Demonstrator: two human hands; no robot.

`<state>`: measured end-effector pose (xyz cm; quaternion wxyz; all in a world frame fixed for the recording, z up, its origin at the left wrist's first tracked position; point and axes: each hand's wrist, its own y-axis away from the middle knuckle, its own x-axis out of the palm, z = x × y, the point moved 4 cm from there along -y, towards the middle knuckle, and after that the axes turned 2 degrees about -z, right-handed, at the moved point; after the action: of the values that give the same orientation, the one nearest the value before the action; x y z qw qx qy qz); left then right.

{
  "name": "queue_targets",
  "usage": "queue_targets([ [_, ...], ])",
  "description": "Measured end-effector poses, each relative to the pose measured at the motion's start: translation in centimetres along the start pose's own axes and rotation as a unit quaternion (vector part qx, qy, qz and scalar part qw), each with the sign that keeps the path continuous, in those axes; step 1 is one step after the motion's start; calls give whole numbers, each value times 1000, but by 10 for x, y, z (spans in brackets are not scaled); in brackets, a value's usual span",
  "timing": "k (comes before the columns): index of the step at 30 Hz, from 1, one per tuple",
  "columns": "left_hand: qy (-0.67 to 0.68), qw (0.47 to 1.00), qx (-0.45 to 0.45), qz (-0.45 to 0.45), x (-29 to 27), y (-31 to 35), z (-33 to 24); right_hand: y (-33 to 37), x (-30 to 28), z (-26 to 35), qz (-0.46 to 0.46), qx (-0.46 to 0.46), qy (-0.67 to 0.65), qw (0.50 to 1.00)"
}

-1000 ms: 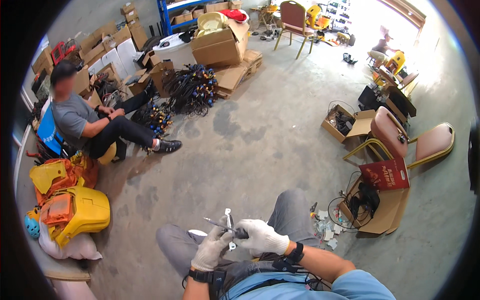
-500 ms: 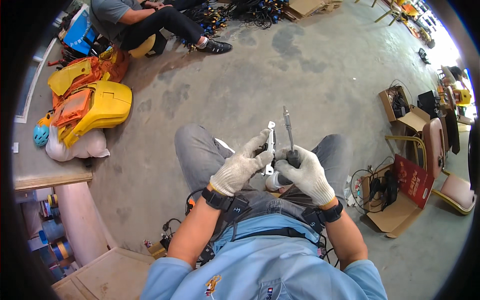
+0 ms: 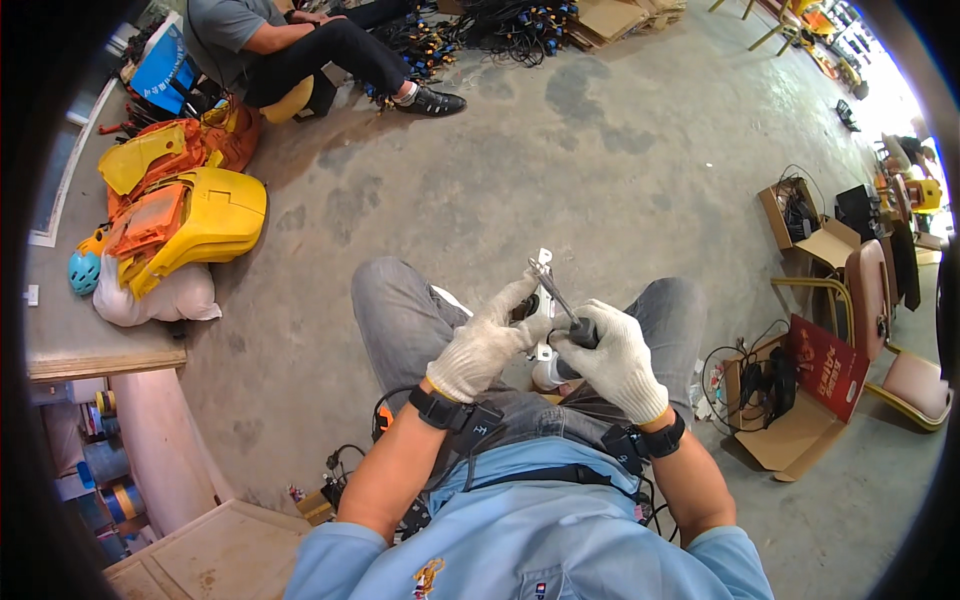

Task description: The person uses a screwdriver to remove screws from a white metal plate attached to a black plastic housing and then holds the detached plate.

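Note:
Both hands wear off-white knitted gloves and meet above my lap. My left hand [image 3: 478, 345] is closed around a slim white bracket-like part [image 3: 545, 256], its fingers along the left side. Something dark and round sits by those fingers, too small to name. My right hand [image 3: 618, 360] grips the dark handle of a screwdriver [image 3: 555, 294]. The shaft slants up and left across the white part, with its tip near the part's upper end and my left fingertips. Whether the tip touches the part, I cannot tell.
Yellow and orange plastic shells [image 3: 215, 215] lie at left, near a blue helmet [image 3: 84, 272]. A person [image 3: 330, 60] sits at upper left before bundled cables. At right stand an open carton [image 3: 790, 440] with black cables and a chair [image 3: 866, 295].
The screwdriver has tilted from nearly upright to a leftward slant, bringing its tip over to the white part. My right hand has turned with it; my left keeps its hold.

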<state>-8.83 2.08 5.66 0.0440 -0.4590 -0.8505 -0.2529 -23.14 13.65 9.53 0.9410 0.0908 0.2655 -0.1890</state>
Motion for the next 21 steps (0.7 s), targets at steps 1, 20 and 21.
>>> queue_targets([
  [1,-26,999,-20,-18,-1,0,2,0,-1,0,-1,11,0,1000],
  [20,-109,992,33,-46,-7,-5,15,6,8,-4,-32,7,33,999],
  [21,-136,987,59,-56,-7,-5,12,6,8,-3,-28,5,51,998],
])
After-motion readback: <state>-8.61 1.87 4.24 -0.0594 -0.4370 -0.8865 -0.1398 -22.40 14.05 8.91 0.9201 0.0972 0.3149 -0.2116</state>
